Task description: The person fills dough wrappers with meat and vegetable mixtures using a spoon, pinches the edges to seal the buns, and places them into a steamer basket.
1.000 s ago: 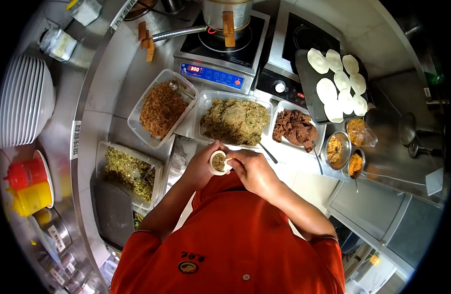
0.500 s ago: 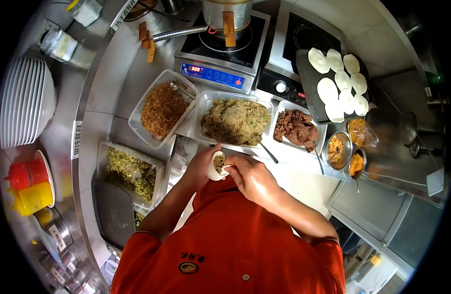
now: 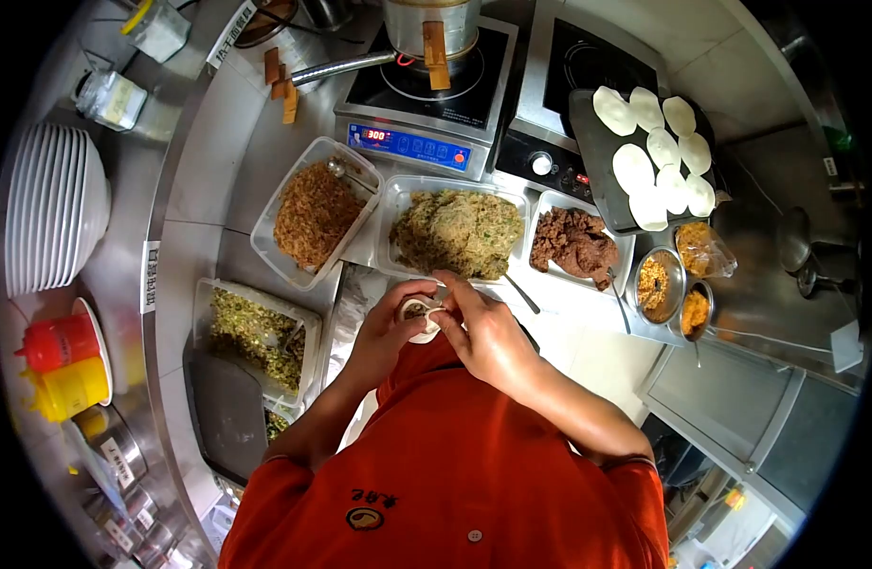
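Observation:
In front of my body I hold a filled dough wrapper [image 3: 418, 323], its pale rim gathered round a greenish-brown filling. My left hand [image 3: 387, 327] is curled around its left side, thumb lying along the near edge. The fingers of my right hand [image 3: 483, 332] pinch the right part of the rim. Just beyond both hands is a clear tub of greenish filling [image 3: 455, 235], with a spoon handle [image 3: 522, 295] sticking out toward me. Flat round dough wrappers [image 3: 633, 168] lie spread on a dark tray [image 3: 602, 190] at the upper right.
Tubs of brown shredded filling [image 3: 313, 223], chopped greens [image 3: 251, 332] and dark meat filling [image 3: 573, 242] stand around. Metal bowls [image 3: 656, 284] sit at right. A pot [image 3: 426, 33] rests on the induction cooker [image 3: 408, 142], which reads 300. Stacked white plates [image 3: 57, 209] are at left.
My left fingers have come up over the far side of the wrapper. My right fingers have moved to its rim, which is now drawn in more, and the wrapper's opening faces upward.

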Demonstrator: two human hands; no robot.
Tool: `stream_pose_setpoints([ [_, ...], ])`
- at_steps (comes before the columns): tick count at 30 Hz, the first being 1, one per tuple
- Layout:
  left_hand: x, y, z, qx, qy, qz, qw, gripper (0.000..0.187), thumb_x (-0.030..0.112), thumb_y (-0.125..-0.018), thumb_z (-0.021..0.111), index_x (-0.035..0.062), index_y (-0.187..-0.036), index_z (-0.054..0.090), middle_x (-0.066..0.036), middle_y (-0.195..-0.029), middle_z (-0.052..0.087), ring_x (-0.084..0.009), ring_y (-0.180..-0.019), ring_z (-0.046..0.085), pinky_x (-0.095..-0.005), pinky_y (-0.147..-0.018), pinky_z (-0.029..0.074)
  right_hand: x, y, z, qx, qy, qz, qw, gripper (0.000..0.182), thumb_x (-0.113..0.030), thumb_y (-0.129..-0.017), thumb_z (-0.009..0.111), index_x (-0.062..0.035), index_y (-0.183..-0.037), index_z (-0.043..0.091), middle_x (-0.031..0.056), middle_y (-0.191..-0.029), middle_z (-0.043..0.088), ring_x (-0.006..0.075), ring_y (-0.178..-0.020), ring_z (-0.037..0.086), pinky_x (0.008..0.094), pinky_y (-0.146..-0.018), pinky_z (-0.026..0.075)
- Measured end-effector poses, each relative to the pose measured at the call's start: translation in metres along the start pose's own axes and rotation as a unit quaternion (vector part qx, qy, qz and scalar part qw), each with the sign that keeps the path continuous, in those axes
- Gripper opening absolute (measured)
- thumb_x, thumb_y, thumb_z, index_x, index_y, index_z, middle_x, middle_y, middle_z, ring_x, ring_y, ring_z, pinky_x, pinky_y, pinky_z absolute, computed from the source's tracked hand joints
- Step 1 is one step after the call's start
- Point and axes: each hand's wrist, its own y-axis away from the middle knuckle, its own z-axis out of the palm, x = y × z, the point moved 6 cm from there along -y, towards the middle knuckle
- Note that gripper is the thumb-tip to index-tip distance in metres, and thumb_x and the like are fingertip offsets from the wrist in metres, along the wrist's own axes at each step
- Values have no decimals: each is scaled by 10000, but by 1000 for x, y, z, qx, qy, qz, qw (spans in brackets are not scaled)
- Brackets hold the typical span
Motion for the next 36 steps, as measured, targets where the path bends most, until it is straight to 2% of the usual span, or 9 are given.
stream_pose_setpoints([
  [7,-9,3,1,44,-8,5,999,459,114,-947,603,32,-1394,542,-81,-1310,591,-161,-1201,560,-330,-1063,448,6,1,2,20,80,-46,996,148,-28,-959,678,30,-1095,685,235,-935,696,426,-813,690,465,-733,558],
  [13,-18,2,-2,61,-102,-18,993,432,47,-958,560,8,-1389,541,-93,-1314,615,-161,-1193,584,-320,-1033,470,4,5,4,20,110,-46,993,160,-40,-971,669,25,-1116,683,237,-942,695,435,-818,694,472,-714,573],
  [15,-14,-1,-2,54,-149,20,987,340,38,-1005,513,7,-1338,575,-78,-1191,650,-155,-1061,632,-298,-940,504,5,5,5,22,122,-48,991,165,-45,-975,665,24,-1124,682,236,-943,695,435,-817,695,472,-707,577],
  [19,-15,-2,-2,55,-130,1,990,352,16,-1003,491,-2,-1341,588,-105,-1241,664,-174,-1129,637,-304,-976,497,4,6,6,16,117,-60,991,213,-50,-981,634,42,-1172,654,269,-958,652,448,-816,688,494,-682,578],
  [22,-17,-1,-3,69,-7,-22,997,377,-14,-1001,476,-14,-1363,579,-116,-1289,660,-182,-1182,627,-312,-1029,479,3,6,4,22,120,-64,991,218,-54,-981,637,45,-1174,653,267,-956,654,444,-818,689,490,-684,581],
  [25,-14,-3,-1,49,-155,24,986,381,50,-1023,482,1,-1387,583,-116,-1334,647,-180,-1223,613,-328,-1058,471,6,6,5,20,125,-63,990,221,-49,-979,638,51,-1175,654,268,-965,659,443,-820,691,487,-689,584],
  [28,-11,-4,-2,51,-124,41,990,360,81,-1047,475,2,-1380,584,-114,-1324,651,-185,-1216,620,-330,-1056,478,7,7,5,21,138,-62,988,206,-42,-977,639,52,-1160,654,272,-969,664,445,-823,691,487,-694,584],
  [30,-13,-4,-3,65,165,-59,982,297,129,-1087,447,1,-1313,591,-108,-1283,657,-186,-1173,633,-332,-1032,491,5,9,4,26,145,-65,987,191,-39,-977,639,52,-1144,655,274,-969,667,446,-825,691,489,-698,583],
  [36,-49,-17,-10,60,68,-8,996,298,257,-1147,373,40,-1162,577,-86,-1142,663,-175,-1067,652,-340,-975,518,6,11,7,28,120,-50,991,158,-69,-988,671,26,-1114,674,245,-981,714,442,-794,708,478,-688,580],
])
